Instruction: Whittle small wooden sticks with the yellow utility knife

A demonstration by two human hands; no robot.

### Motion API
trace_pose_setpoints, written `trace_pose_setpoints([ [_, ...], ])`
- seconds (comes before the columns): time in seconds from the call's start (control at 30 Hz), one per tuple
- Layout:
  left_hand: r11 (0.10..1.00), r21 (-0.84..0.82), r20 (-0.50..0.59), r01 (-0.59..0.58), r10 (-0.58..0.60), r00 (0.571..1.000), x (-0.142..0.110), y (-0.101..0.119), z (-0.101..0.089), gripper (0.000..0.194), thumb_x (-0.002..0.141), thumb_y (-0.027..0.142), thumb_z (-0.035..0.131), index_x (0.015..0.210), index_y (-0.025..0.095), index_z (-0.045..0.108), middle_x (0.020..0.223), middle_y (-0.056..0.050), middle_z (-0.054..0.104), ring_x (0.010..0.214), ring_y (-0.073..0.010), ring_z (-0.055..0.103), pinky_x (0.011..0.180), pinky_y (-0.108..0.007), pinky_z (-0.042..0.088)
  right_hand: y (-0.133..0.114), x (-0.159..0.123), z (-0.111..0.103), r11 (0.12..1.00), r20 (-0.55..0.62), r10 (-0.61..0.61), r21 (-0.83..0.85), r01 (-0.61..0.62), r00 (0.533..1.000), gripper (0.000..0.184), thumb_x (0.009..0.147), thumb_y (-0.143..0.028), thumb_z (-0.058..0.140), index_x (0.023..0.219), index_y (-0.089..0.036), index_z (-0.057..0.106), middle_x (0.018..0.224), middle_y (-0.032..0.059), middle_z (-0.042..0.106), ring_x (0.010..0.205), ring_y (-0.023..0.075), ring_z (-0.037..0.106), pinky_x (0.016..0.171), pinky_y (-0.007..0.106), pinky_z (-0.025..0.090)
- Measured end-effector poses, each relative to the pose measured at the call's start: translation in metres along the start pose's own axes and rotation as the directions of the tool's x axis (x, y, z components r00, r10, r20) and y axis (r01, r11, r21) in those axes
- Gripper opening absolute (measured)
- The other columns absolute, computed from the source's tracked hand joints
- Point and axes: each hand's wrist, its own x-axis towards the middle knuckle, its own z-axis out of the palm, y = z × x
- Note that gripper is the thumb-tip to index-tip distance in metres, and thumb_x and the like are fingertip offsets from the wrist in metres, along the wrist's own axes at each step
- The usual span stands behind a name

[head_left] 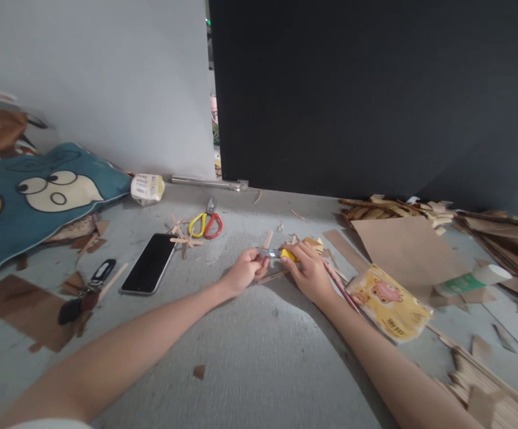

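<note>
My right hand (311,271) is closed around a yellow utility knife (287,254), whose metal blade points left. My left hand (246,269) is curled, fingers pinched on a thin wooden stick (271,276) lying on the grey floor just under the blade. The two hands almost touch, out in front of me at the centre of the view. More short wooden sticks (182,234) lie scattered to the left of the hands.
Scissors (205,224) with yellow and red handles, a black phone (149,263) and a key fob (89,288) lie left. A blue cartoon cushion (39,193) sits far left. Brown cardboard sheets (408,243), a yellow packet (388,301) and a glue bottle (473,280) lie right. A black panel (375,95) stands behind.
</note>
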Motion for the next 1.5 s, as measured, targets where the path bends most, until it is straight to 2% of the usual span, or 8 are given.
trace_pose_setpoints([
  [0.2, 1.000, 0.015, 0.004, 0.000, 0.000, 1.000, -0.0006, 0.0001, -0.0002, 0.012, 0.064, 0.020, 0.056, 0.062, 0.020, 0.045, 0.053, 0.009, 0.030, 0.046, -0.0051, 0.023, 0.052, -0.024, 0.015, 0.0002, -0.0001, -0.0001, 1.000, 0.007, 0.028, -0.009, -0.028, 1.000, 0.037, 0.108, -0.048, 0.043, 0.107, -0.023, 0.070, 0.089, 0.0082, 0.068, 0.086, 0.0264, 0.061, 0.079, 0.038, 0.046],
  [0.37, 0.999, 0.038, 0.043, -0.032, 0.031, 0.999, -0.0014, 0.0033, 0.0005, 0.011, 0.063, 0.023, 0.057, 0.063, 0.020, 0.046, 0.050, 0.009, 0.030, 0.044, -0.0058, 0.024, 0.050, -0.024, 0.014, -0.0017, -0.0004, -0.0032, 0.997, 0.022, 0.054, 0.060, -0.055, 0.998, 0.044, 0.110, -0.049, 0.036, 0.105, -0.022, 0.069, 0.088, 0.0079, 0.069, 0.086, 0.0247, 0.065, 0.078, 0.035, 0.049],
  [0.53, 0.997, 0.056, 0.062, -0.052, 0.048, 0.997, -0.0012, 0.0021, -0.0003, 0.011, 0.066, 0.024, 0.057, 0.065, 0.021, 0.046, 0.050, 0.009, 0.029, 0.045, -0.0065, 0.023, 0.050, -0.024, 0.015, -0.0032, -0.0001, -0.0051, 0.995, 0.044, 0.063, 0.074, -0.066, 0.997, 0.045, 0.110, -0.050, 0.035, 0.104, -0.023, 0.070, 0.089, 0.0083, 0.071, 0.084, 0.0238, 0.067, 0.076, 0.033, 0.050],
  [0.77, 0.999, 0.047, 0.003, -0.011, 0.011, 1.000, 0.0013, -0.0027, -0.0013, 0.011, 0.060, 0.024, 0.056, 0.063, 0.020, 0.047, 0.055, 0.007, 0.034, 0.048, -0.0064, 0.026, 0.052, -0.024, 0.015, -0.0025, -0.0002, -0.0033, 0.997, 0.055, 0.049, 0.064, -0.053, 0.997, 0.047, 0.110, -0.051, 0.035, 0.102, -0.022, 0.072, 0.089, 0.0091, 0.072, 0.083, 0.0237, 0.068, 0.076, 0.034, 0.050],
  [1.1, 0.998, 0.049, 0.048, -0.038, 0.036, 0.998, -0.0010, 0.0020, -0.0013, 0.013, 0.063, 0.026, 0.059, 0.062, 0.020, 0.047, 0.052, 0.009, 0.028, 0.047, -0.0063, 0.023, 0.052, -0.026, 0.013, -0.0045, 0.0005, -0.0056, 0.992, 0.088, 0.079, 0.096, -0.087, 0.993, 0.046, 0.110, -0.050, 0.036, 0.104, -0.022, 0.073, 0.094, 0.0102, 0.076, 0.087, 0.0250, 0.071, 0.078, 0.035, 0.054],
  [1.23, 0.999, 0.038, 0.090, -0.026, 0.023, 0.996, -0.0003, 0.0029, -0.0036, 0.015, 0.064, 0.025, 0.059, 0.062, 0.020, 0.045, 0.051, 0.009, 0.028, 0.047, -0.0065, 0.020, 0.051, -0.026, 0.011, -0.0052, -0.0020, -0.0071, 0.988, 0.019, 0.106, 0.114, -0.107, 0.994, 0.049, 0.110, -0.050, 0.034, 0.102, -0.022, 0.074, 0.092, 0.0100, 0.076, 0.089, 0.0251, 0.072, 0.079, 0.035, 0.054],
  [1.37, 1.000, -0.011, 0.140, -0.021, 0.023, 0.990, 0.0004, 0.0044, -0.0045, 0.024, 0.072, 0.029, 0.062, 0.063, 0.021, 0.043, 0.050, 0.009, 0.026, 0.045, -0.0059, 0.018, 0.050, -0.025, 0.010, -0.0059, -0.0048, -0.0079, 0.977, -0.068, 0.192, 0.110, -0.184, 0.979, 0.055, 0.110, -0.053, 0.031, 0.092, -0.021, 0.073, 0.076, 0.0070, 0.072, 0.076, 0.0236, 0.071, 0.071, 0.032, 0.052],
  [1.5, 0.997, -0.081, 0.180, -0.015, 0.029, 0.983, -0.0010, 0.0067, -0.0041, 0.036, 0.081, 0.041, 0.064, 0.064, 0.021, 0.040, 0.051, 0.010, 0.022, 0.045, -0.0059, 0.016, 0.049, -0.025, 0.009, -0.0068, -0.0054, -0.0072, 0.967, -0.071, 0.244, 0.097, -0.237, 0.967, 0.059, 0.108, -0.056, 0.030, 0.088, -0.021, 0.072, 0.065, 0.0047, 0.066, 0.066, 0.0224, 0.067, 0.066, 0.030, 0.049],
])
